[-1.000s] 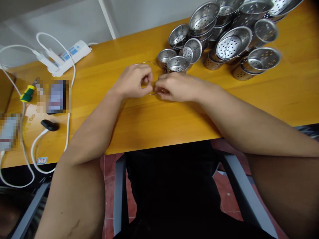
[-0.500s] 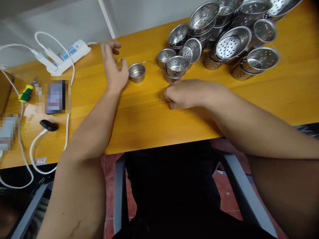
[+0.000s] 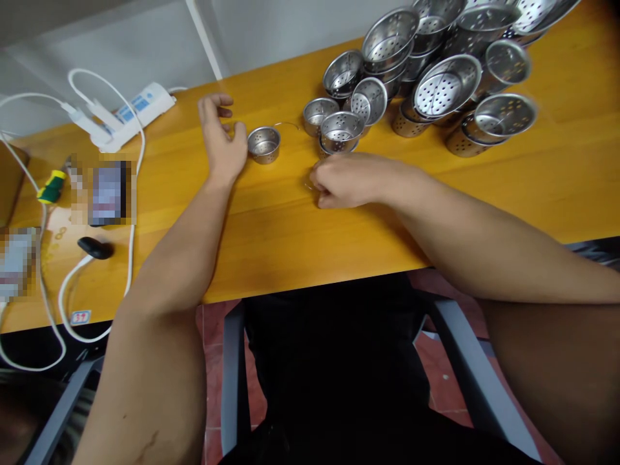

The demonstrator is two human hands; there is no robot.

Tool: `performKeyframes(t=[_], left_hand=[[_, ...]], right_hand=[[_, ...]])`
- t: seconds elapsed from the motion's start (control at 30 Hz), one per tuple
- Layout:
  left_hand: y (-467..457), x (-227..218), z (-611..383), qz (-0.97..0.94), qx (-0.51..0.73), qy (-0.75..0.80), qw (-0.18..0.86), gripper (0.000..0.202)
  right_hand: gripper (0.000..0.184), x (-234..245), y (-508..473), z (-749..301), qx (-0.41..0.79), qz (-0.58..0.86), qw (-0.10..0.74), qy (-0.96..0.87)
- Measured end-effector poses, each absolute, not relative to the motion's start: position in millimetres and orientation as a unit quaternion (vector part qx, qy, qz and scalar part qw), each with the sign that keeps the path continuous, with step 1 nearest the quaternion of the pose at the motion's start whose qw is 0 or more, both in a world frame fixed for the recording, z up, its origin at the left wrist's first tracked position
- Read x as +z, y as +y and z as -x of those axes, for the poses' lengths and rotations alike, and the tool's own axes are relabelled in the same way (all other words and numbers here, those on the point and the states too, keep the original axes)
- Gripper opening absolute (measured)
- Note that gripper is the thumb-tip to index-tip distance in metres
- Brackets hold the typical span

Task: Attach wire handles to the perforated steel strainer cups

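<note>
A small perforated steel cup (image 3: 264,150) stands upright on the wooden table, a thin wire rising behind it to the right. My left hand (image 3: 225,139) is just left of this cup, fingers spread and holding nothing; I cannot tell if the thumb touches the rim. To the right, my right hand (image 3: 346,183) is closed low over the table on a thin curved wire (image 3: 309,186), whose far part the fingers hide. Right behind that hand stands a pair of nested small perforated cups (image 3: 343,132).
Many stacked perforated steel cups (image 3: 448,87) of several sizes fill the back right. On the left lie a white power strip (image 3: 135,116) with cables, a blurred phone (image 3: 107,192), a green-yellow object (image 3: 51,187) and a black oval device (image 3: 95,247). Chair armrests flank me.
My right hand has shifted slightly left, with less of the wire showing. The left hand keeps its spread pose beside the cup. The view has moved a little.
</note>
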State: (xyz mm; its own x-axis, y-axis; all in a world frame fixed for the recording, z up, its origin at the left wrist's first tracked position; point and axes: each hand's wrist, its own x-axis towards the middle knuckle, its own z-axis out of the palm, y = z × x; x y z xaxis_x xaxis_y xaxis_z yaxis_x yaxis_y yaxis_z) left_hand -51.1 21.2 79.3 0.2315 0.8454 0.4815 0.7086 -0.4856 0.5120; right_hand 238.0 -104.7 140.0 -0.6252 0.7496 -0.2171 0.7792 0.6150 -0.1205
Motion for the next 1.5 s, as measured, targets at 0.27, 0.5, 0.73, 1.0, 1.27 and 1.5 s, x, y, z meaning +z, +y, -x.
performKeyframes(t=[0.27,0.5,0.73,1.0,1.27,1.5], left_hand=[[48,46,64,-0.752,0.493,0.418,0.13,0.047],[68,12,73,-0.797,0.427,0.346,0.249,0.128],[14,66,48,-0.834,0.354,0.398,0.146,0.103],[-26,98,15,-0.845,0.333,0.408,0.089,0.076],[-31,84,-2,-0.81,0.412,0.371,0.194,0.082],[-29,74,-10,-0.794,0.476,0.312,0.212,0.074]], right_hand=[[0.014,125,-102,-231,-0.293,-0.373,-0.205,0.856],[0.037,107,-89,-231,-0.365,-0.399,-0.306,0.784],[0.047,117,-87,-234,-0.217,-0.46,-0.364,0.781],[0.069,118,-83,-236,-0.283,-0.452,-0.416,0.736],[0.083,131,-89,-237,-0.227,-0.51,-0.396,0.729],[0.078,134,-90,-240,-0.216,-0.515,-0.411,0.721]])
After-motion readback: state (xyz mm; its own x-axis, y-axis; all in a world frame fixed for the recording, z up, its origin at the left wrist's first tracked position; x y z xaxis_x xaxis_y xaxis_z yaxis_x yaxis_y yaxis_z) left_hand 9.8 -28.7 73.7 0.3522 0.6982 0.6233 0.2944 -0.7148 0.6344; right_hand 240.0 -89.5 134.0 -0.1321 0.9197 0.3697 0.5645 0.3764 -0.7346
